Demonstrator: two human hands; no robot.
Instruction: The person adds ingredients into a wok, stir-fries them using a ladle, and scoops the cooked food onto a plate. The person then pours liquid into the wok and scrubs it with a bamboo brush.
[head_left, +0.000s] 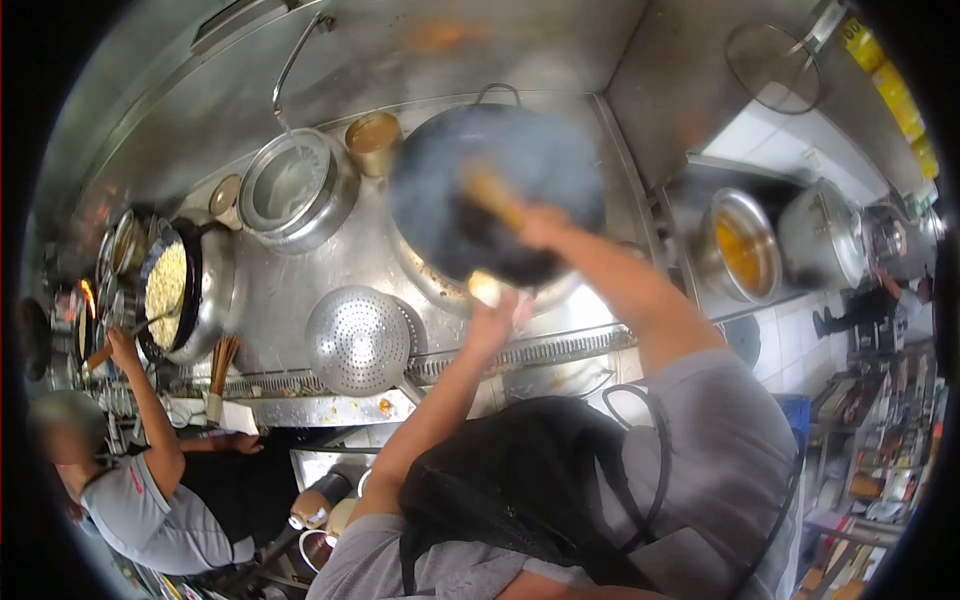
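A large dark wok (430,190) sits on the range in front of me, with steam blurring its inside. My right hand (540,228) reaches over it, fingers wrapped round a tan bamboo brush (490,195) that is smeared by motion. At the wok's near edge, my left hand (492,318) is closed on a pale, yellowish-white cloth (484,289) pressed against the rim. The wok's near handle is not visible there. Left of that hand lies a round perforated strainer (358,340).
Behind the strainer stand a steel pot (300,190) under a tap and a brown-filled container (374,140). A co-worker (150,500) stirs yellow food (166,295) in another wok at left. At right are a bowl of orange liquid (740,250) and a lidded pot (822,240).
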